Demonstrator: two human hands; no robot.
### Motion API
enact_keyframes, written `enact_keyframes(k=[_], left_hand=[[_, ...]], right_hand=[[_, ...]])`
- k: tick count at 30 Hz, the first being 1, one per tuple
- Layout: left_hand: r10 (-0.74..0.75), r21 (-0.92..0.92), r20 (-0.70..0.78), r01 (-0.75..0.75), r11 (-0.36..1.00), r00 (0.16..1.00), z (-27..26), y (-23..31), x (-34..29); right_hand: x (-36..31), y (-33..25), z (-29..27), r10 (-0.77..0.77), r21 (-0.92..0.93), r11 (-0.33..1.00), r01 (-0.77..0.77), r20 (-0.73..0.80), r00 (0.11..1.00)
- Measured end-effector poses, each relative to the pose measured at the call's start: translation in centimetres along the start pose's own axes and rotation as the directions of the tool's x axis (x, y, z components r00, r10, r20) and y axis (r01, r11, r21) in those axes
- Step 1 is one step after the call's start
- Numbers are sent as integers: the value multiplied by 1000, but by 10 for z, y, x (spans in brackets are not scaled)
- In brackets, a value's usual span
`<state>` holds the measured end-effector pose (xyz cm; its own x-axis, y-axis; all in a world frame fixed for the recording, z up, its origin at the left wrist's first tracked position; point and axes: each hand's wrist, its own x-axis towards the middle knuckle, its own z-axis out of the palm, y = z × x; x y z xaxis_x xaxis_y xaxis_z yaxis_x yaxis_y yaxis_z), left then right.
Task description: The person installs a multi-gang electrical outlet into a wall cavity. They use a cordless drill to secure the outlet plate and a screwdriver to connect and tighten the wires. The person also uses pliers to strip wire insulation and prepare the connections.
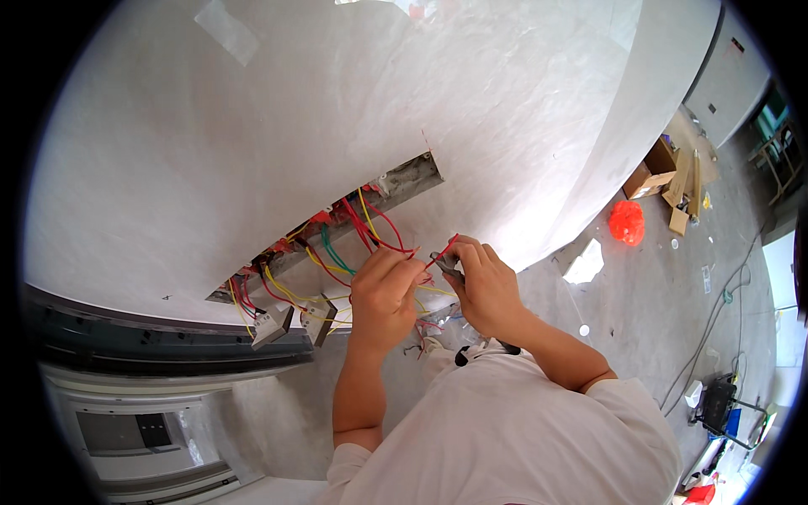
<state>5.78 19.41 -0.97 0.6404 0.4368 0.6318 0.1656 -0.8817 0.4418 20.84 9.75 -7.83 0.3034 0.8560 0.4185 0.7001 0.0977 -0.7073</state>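
My left hand (387, 295) is closed, its thumb and fingers pinching a red wire (433, 262). Close beside it, my right hand (491, 290) grips grey pliers (446, 264), whose jaws meet the wire between the two hands. Both hands are in front of a long slot (412, 178) cut into the wall. Red, yellow and green wires (330, 246) come out of this slot. Two grey-white switch units hang on wires at the slot's lower left, one switch unit (273, 326) left of the other (318, 320). My fingers partly hide the wire's end and the pliers' handles.
The pale plastered wall (252, 126) rises in front of me. On the floor to the right are a red plastic bag (626, 223), an open cardboard box (650, 172), a white piece (584, 262), and a long cable (715, 311) leading to a black work lamp (718, 404).
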Motion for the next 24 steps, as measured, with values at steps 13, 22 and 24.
enact_keyframes(k=[13,22,24], left_hand=[[-40,26,18,40,999,999,2,4,-4],[-78,47,-38,80,996,996,10,8,-8],[-102,60,-30,104,993,994,10,9,-8]], right_hand=[[-13,13,12,259,-20,966,-259,171,951],[-6,-1,-1,-25,-14,1000,24,-27,999],[-7,1,-1,-5,4,1000,5,-29,1000]])
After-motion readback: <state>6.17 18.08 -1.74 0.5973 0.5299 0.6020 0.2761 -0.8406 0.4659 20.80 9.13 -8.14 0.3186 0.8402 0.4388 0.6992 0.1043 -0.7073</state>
